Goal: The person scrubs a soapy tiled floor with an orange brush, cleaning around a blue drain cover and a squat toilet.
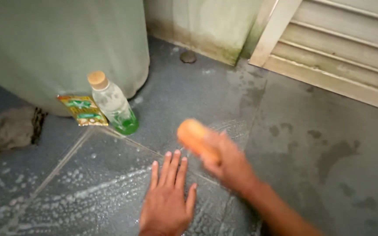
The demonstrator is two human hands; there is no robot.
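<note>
Orange sponge (192, 134): rounded, gripped by blurred right hand (228, 164).
Left hand (167, 199): flat, fingers spread, beside sponge on soapy grey floor tiles (110, 188).

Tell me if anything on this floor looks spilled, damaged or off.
White soapy streaks cover the grey tiles by the flat left hand; the right hand grips an orange scrubber. A broken floor patch sits far left, and the wall base is stained greenish.
</note>
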